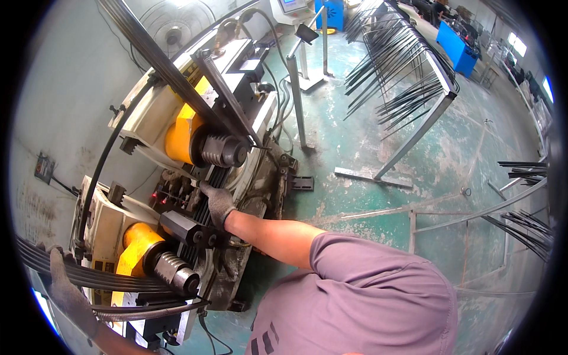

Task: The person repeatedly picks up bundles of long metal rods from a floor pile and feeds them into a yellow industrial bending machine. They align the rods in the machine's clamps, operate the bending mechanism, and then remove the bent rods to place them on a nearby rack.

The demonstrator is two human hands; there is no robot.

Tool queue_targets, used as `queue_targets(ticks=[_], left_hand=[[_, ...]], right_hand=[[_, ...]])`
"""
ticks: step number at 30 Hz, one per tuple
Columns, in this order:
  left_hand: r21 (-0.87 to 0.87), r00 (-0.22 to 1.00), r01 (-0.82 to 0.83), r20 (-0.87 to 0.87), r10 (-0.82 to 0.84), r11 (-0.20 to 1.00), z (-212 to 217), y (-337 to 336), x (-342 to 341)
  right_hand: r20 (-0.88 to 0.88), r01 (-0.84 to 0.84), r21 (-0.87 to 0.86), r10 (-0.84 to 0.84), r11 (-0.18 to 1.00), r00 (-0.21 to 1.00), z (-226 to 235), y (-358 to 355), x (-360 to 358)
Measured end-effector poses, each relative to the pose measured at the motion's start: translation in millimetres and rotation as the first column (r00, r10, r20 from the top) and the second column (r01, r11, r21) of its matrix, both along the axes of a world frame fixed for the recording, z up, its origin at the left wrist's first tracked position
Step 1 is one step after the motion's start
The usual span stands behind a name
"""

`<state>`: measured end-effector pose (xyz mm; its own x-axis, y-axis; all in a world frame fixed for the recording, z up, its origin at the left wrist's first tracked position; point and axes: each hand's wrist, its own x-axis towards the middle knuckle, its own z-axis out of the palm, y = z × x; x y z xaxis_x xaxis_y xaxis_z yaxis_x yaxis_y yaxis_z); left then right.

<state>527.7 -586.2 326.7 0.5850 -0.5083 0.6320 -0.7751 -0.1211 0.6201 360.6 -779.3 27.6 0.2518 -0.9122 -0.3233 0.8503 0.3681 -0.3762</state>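
In front of me stands a bending machine with two heads, each with a yellow block [185, 137] and a ridged dark roller [222, 149]. My left hand [66, 290], in a grey glove, is closed round a bundle of dark metal rods [112, 278] at the lower left; some of its fingers are hidden behind them. My right hand [220, 204], also gloved, lies against the rods in the machine's middle [201, 214], between the two heads. One of its digits points left and the others are curled largely out of sight. More rods [160, 59] rise from the far head to the upper left.
A metal rack [441, 71] hung with many bent dark rods stands at the far right. A grey metal post [297, 100] and hoses stand beyond the machine. Rod ends [523, 171] stick out at the right edge. A fan [173, 35] sits by the wall.
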Motion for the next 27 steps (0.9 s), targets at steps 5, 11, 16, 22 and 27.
queue_targets(ticks=[5, 11, 16, 22, 27], left_hand=[[-0.017, 0.997, -0.020, -0.070, 0.019, 1.000, 1.5, -1.6, -5.1], [-0.061, 0.996, -0.054, -0.078, 0.049, 0.997, 4.4, 4.4, 3.6], [-0.172, 0.936, -0.018, -0.350, -0.044, 0.985, 11.2, 8.0, 15.9], [0.027, 0.985, 0.119, -0.129, -0.115, 0.992, 10.5, 32.9, 13.2], [0.177, 0.984, 0.153, -0.113, -0.135, 0.972, 14.4, 43.5, 22.4]], right_hand=[[-0.009, -0.026, 0.008, 0.026, 1.000, 1.000, -0.5, -1.4, 0.5], [0.029, -0.031, -0.004, 0.031, 1.000, 0.999, -17.0, -4.2, 15.7], [0.110, -0.073, 0.003, 0.072, 0.997, 0.991, -29.6, -13.6, 8.1], [-0.011, -0.146, 0.027, 0.146, 0.989, 0.989, -67.3, -9.5, 5.0], [-0.085, -0.166, 0.078, 0.173, 0.983, 0.981, -62.8, -7.7, 0.0]])
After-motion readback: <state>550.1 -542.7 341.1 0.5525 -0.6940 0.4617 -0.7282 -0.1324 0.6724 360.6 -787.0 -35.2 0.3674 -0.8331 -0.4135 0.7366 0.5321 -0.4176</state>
